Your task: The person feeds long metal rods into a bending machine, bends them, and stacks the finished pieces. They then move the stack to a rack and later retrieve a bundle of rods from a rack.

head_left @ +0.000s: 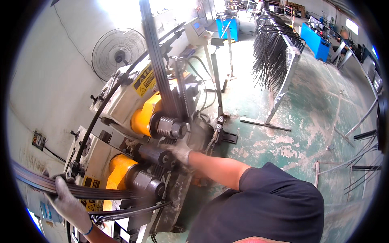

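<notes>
A grey-white work glove covers my left hand [69,201], whose thumb and fingers wrap round a bundle of dark, narrow strips [106,192]. The bundle runs from the left rim of the view to the lower ridged roller [146,182] of a machine. My right hand [179,151], also gloved, reaches in beside a dark hexagonal-ended block [152,154] between the two rollers. Motion smears its fingers, so what they touch is hidden. Above it, a second bundle of dark strips [156,52] rises steeply from near the upper ridged roller [170,126].
Yellow arms [146,115] carry the rollers on the machine. A wall fan [119,56] is behind it. A rack [285,81] hung with many thin black rods stands on the green floor. Blue benches [316,42] and a seated person [344,40] are far right.
</notes>
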`<state>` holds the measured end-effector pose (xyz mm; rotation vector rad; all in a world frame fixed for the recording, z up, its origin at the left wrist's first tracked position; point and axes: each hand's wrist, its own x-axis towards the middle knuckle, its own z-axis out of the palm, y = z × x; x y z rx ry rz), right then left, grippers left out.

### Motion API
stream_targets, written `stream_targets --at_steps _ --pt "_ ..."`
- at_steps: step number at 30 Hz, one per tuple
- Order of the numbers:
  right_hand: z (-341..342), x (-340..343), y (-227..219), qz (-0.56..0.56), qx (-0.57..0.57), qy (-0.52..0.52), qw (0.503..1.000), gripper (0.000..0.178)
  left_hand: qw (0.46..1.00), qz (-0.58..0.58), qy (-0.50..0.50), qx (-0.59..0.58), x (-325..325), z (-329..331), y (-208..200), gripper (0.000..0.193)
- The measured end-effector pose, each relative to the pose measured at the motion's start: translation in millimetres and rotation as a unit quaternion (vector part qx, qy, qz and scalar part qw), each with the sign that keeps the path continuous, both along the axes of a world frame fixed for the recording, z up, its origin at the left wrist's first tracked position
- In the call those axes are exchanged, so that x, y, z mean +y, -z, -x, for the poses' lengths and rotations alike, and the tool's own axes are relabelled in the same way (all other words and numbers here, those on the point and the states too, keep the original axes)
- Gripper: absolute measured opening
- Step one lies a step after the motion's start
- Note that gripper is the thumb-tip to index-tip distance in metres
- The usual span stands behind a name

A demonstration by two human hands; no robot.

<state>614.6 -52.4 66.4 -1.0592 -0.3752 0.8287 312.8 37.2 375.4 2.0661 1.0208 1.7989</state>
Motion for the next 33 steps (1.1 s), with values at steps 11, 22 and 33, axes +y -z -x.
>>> stream_targets --at_steps 11,22,33 --pt "-2 3 7 -0.016 -0.043 -0.002 0.999 0.059 0.989 0.053 0.106 0.087 -4 -54 -17 0.032" --pt "0 -1 1 -0.009 -0.042 0.021 0.999 0.044 0.989 0.066 0.113 0.073 3 -55 -15 0.043" --pt "-1 3 4 -0.034 -0.095 0.034 0.994 0.045 0.989 0.064 0.085 0.103 10 -48 -18 0.039"
